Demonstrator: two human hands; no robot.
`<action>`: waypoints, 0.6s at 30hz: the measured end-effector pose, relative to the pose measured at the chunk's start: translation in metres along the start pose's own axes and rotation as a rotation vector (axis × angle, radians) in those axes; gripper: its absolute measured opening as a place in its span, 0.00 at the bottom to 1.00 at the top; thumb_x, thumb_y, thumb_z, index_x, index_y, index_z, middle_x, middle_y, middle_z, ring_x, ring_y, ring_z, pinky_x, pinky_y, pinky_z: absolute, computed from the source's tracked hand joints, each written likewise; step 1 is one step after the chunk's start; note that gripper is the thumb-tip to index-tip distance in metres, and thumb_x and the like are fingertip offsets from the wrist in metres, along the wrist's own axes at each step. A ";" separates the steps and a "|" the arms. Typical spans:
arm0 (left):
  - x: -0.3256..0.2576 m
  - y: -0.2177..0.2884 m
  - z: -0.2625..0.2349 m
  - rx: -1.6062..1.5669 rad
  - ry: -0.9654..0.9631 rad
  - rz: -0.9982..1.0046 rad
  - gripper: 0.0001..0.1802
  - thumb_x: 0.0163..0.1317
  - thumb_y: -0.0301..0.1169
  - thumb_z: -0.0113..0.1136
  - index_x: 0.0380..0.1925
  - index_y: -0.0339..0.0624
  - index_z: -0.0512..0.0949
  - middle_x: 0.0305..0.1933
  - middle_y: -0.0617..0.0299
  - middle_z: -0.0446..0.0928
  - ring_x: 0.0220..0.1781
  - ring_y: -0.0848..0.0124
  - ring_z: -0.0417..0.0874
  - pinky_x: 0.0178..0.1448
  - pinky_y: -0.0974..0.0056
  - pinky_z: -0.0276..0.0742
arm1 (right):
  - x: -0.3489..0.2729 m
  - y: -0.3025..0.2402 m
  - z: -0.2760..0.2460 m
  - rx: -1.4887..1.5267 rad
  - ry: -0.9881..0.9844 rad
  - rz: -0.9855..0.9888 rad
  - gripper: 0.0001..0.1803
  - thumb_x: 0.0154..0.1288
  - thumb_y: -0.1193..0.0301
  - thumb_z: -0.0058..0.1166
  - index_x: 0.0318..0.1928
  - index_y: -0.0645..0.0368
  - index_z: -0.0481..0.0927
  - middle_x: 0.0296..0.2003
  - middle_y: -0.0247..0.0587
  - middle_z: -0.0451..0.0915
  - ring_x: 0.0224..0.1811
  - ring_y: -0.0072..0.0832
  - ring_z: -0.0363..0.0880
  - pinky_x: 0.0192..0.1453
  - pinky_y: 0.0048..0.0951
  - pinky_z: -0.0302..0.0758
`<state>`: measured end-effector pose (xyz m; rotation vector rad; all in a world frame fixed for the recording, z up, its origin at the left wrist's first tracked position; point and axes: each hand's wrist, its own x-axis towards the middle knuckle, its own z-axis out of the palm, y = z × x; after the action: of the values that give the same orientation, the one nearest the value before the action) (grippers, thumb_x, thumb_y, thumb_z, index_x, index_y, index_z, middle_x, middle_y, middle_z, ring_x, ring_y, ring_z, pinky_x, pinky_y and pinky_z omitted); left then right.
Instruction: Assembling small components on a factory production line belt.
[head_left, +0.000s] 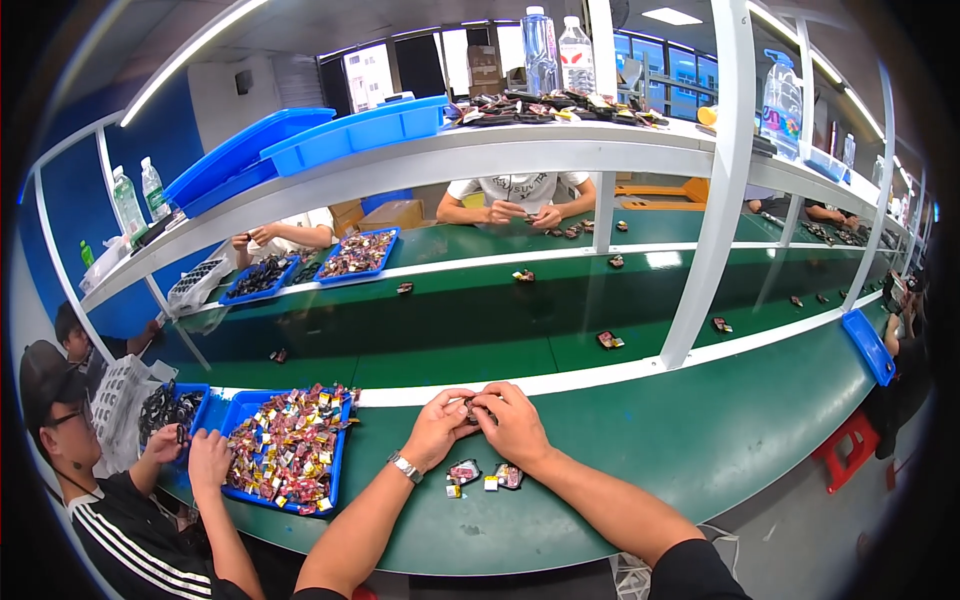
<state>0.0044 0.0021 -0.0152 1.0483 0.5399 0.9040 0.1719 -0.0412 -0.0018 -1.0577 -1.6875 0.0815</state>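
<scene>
Over the green worktop (590, 470), both of my hands meet near its far white edge. My left hand (434, 432), with a watch on its wrist, is closed with the fingertips pinching a small dark part (470, 409). My right hand (516, 428) pinches the same part from the other side; the fingers hide most of it. Just below my hands lie two small dark-cased assemblies, a left one (463, 471) and a right one (509, 476), each with reddish and white-yellow pieces. To the left stands a blue tray (336, 478) heaped with small red, yellow and white pieces.
A co-worker (110, 520) sits close on my left, hands by a tray of black parts (172, 408). Beyond the white rail, a green conveyor belt (450, 335) carries scattered assemblies. A white shelf post (712, 200) rises ahead right; an empty blue tray (868, 347) lies far right.
</scene>
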 end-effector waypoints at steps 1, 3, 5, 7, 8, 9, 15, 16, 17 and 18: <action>0.001 -0.001 0.001 -0.001 -0.003 -0.002 0.14 0.72 0.24 0.48 0.56 0.39 0.69 0.55 0.56 0.78 0.57 0.69 0.80 0.59 0.61 0.79 | 0.000 0.001 0.001 -0.003 0.001 0.002 0.06 0.57 0.77 0.62 0.37 0.60 0.83 0.40 0.39 0.78 0.44 0.37 0.78 0.47 0.35 0.78; 0.003 -0.001 0.003 0.058 0.032 0.021 0.13 0.72 0.24 0.50 0.55 0.39 0.69 0.52 0.56 0.80 0.54 0.70 0.81 0.58 0.63 0.80 | -0.001 0.001 0.001 -0.001 0.012 -0.004 0.08 0.56 0.77 0.64 0.38 0.60 0.83 0.41 0.40 0.78 0.44 0.38 0.78 0.46 0.35 0.78; 0.003 -0.001 0.007 0.086 0.069 0.018 0.13 0.71 0.24 0.51 0.54 0.38 0.70 0.50 0.57 0.80 0.53 0.69 0.82 0.57 0.61 0.80 | -0.001 0.004 0.003 0.014 0.013 0.008 0.08 0.56 0.77 0.64 0.39 0.61 0.83 0.41 0.40 0.78 0.42 0.37 0.79 0.45 0.35 0.78; -0.001 -0.002 0.005 0.117 0.117 0.024 0.12 0.70 0.24 0.52 0.52 0.38 0.70 0.48 0.57 0.81 0.51 0.69 0.82 0.57 0.60 0.81 | -0.001 0.004 0.005 0.040 0.011 0.011 0.08 0.57 0.77 0.63 0.39 0.61 0.83 0.41 0.41 0.78 0.41 0.36 0.79 0.44 0.35 0.78; 0.000 -0.003 0.006 0.158 0.150 0.027 0.11 0.70 0.24 0.52 0.51 0.37 0.71 0.48 0.58 0.81 0.49 0.69 0.83 0.55 0.61 0.81 | -0.002 0.005 0.003 0.125 -0.021 0.107 0.08 0.58 0.77 0.63 0.40 0.62 0.83 0.42 0.41 0.78 0.40 0.35 0.80 0.44 0.33 0.79; 0.002 -0.003 0.009 0.197 0.182 0.031 0.11 0.70 0.24 0.52 0.51 0.37 0.71 0.47 0.58 0.82 0.48 0.70 0.83 0.53 0.62 0.82 | -0.003 0.007 0.003 0.211 -0.052 0.203 0.08 0.59 0.77 0.63 0.40 0.63 0.83 0.42 0.41 0.79 0.39 0.33 0.81 0.43 0.32 0.80; 0.003 -0.011 0.012 0.341 0.202 0.101 0.10 0.71 0.23 0.50 0.51 0.35 0.72 0.48 0.57 0.81 0.49 0.72 0.83 0.52 0.66 0.81 | 0.000 0.010 0.004 0.269 -0.083 0.345 0.11 0.61 0.79 0.62 0.44 0.65 0.81 0.40 0.42 0.81 0.37 0.27 0.84 0.42 0.25 0.82; 0.002 -0.011 0.012 0.370 0.185 0.118 0.10 0.71 0.22 0.49 0.51 0.34 0.72 0.48 0.57 0.81 0.50 0.72 0.82 0.53 0.67 0.80 | 0.000 0.011 0.006 0.278 -0.083 0.361 0.11 0.61 0.79 0.62 0.44 0.65 0.81 0.38 0.41 0.82 0.36 0.25 0.83 0.42 0.24 0.82; 0.002 -0.012 0.010 0.361 0.196 0.126 0.10 0.71 0.22 0.49 0.51 0.34 0.72 0.48 0.57 0.81 0.50 0.72 0.82 0.53 0.67 0.80 | 0.001 0.012 0.007 0.278 -0.098 0.354 0.11 0.61 0.79 0.62 0.44 0.65 0.81 0.38 0.41 0.82 0.36 0.25 0.83 0.42 0.24 0.82; 0.004 -0.014 0.009 0.392 0.164 0.162 0.10 0.71 0.21 0.49 0.50 0.33 0.72 0.48 0.56 0.81 0.50 0.73 0.82 0.54 0.67 0.80 | 0.001 0.014 0.006 0.307 -0.118 0.410 0.11 0.61 0.78 0.63 0.44 0.64 0.81 0.37 0.42 0.83 0.36 0.26 0.83 0.42 0.25 0.82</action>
<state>0.0183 -0.0016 -0.0238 1.3942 0.7995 1.0580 0.1758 -0.0295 -0.0114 -1.1626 -1.4774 0.6581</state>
